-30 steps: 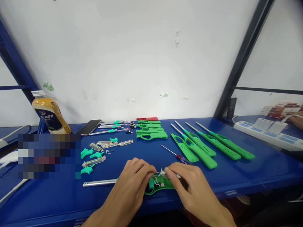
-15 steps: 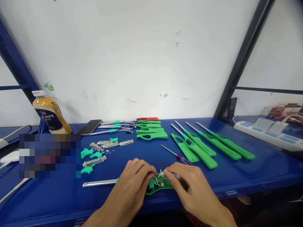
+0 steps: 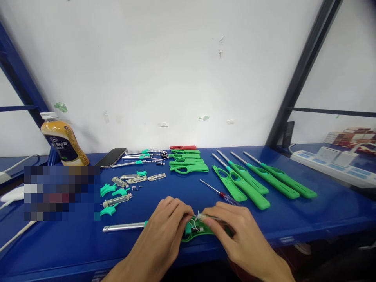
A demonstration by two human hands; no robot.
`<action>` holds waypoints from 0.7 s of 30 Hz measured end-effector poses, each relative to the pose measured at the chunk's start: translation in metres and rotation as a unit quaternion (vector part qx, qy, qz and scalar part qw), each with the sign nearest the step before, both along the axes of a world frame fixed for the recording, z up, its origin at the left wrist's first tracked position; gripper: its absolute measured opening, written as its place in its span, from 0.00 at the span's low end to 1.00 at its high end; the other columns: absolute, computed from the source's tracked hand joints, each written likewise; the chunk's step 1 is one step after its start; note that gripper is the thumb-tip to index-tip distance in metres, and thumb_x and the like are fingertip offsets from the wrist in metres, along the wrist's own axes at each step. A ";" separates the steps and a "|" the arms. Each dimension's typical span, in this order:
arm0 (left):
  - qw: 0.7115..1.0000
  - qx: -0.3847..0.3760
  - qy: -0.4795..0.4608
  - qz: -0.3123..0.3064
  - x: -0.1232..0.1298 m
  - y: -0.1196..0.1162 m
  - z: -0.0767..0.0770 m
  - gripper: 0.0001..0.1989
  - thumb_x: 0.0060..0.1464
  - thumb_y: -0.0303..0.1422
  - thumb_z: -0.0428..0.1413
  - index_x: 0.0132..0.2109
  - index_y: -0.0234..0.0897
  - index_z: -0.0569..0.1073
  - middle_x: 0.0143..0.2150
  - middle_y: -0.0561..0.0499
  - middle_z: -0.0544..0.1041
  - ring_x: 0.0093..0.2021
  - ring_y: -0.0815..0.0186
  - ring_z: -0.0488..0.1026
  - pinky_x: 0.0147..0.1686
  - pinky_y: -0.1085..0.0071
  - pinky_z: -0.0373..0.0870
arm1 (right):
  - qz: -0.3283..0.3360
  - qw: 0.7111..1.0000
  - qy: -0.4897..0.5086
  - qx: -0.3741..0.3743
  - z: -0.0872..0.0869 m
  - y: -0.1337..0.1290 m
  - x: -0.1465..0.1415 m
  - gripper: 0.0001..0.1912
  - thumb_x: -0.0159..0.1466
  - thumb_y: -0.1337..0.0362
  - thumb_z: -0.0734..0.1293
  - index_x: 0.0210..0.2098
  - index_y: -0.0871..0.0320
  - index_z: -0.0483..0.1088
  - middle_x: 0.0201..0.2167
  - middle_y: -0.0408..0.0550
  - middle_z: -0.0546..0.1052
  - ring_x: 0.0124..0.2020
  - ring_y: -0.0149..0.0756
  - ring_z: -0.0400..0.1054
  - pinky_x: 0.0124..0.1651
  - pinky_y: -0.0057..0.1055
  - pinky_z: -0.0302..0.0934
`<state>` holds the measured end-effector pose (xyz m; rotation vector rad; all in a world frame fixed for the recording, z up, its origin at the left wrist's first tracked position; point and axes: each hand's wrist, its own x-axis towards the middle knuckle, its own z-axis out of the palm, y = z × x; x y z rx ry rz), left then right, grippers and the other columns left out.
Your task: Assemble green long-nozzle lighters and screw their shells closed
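From the head camera I am seeing the right hand [image 3: 242, 231] pinching a slim clear plastic tank with a white tip [image 3: 202, 216] between thumb and fingers, just above an open green plastic handle shell [image 3: 207, 230]. The left hand [image 3: 166, 231] is bending over the shell's other end, its fingers bunching close together; I cannot tell what its fingertips are gripping. The shell is lying near the front edge of the blue table [image 3: 173, 190], holding a turquoise plastic piece [image 3: 188, 228] and thin white wires [image 3: 194, 224]. A silver metal tube [image 3: 125, 227] is jutting out to the left of the left hand. Farther back, a white-capped plastic bottle with a dark label [image 3: 63, 143] is standing with yellow contents showing.
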<state>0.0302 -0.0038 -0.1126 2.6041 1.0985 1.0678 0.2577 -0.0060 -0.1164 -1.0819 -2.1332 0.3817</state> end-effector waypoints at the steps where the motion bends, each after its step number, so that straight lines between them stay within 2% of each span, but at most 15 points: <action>1: 1.000 -0.002 0.002 0.000 0.000 0.000 0.000 0.10 0.74 0.22 0.47 0.48 0.43 0.69 0.43 0.53 0.77 0.40 0.61 0.70 0.47 0.62 0.65 | 0.002 1.000 0.000 0.000 0.000 0.000 0.000 0.16 0.78 0.58 0.61 0.42 0.51 0.80 0.34 0.44 0.81 0.34 0.37 0.75 0.40 0.34 0.64; 5: 1.000 -0.006 0.010 0.002 0.000 0.000 0.000 0.10 0.74 0.22 0.47 0.47 0.43 0.69 0.43 0.53 0.76 0.40 0.60 0.70 0.47 0.61 0.66 | 0.012 1.000 0.001 0.002 0.000 0.001 0.000 0.15 0.79 0.59 0.61 0.43 0.51 0.79 0.33 0.43 0.80 0.33 0.36 0.74 0.38 0.33 0.63; 12: 1.000 -0.023 0.009 0.000 0.000 -0.002 -0.001 0.11 0.73 0.21 0.48 0.47 0.42 0.67 0.43 0.54 0.75 0.40 0.61 0.69 0.49 0.60 0.64 | 0.003 1.000 -0.003 0.016 -0.003 0.001 0.001 0.14 0.78 0.59 0.62 0.45 0.48 0.80 0.37 0.43 0.82 0.34 0.37 0.75 0.39 0.34 0.62; 18: 1.000 -0.017 0.022 -0.008 0.000 -0.001 -0.001 0.11 0.73 0.19 0.48 0.48 0.42 0.67 0.44 0.55 0.75 0.42 0.62 0.70 0.52 0.59 0.63 | 0.018 1.000 -0.005 0.003 0.000 0.000 0.000 0.13 0.78 0.58 0.62 0.46 0.49 0.80 0.33 0.43 0.79 0.32 0.36 0.72 0.37 0.34 0.59; 21: 1.000 -0.005 0.018 -0.009 0.000 -0.001 0.000 0.11 0.72 0.19 0.48 0.48 0.42 0.67 0.43 0.55 0.75 0.41 0.62 0.70 0.50 0.61 0.64 | 0.024 1.000 -0.009 0.006 0.001 0.000 0.000 0.14 0.79 0.59 0.62 0.47 0.51 0.80 0.32 0.43 0.77 0.31 0.36 0.71 0.36 0.34 0.57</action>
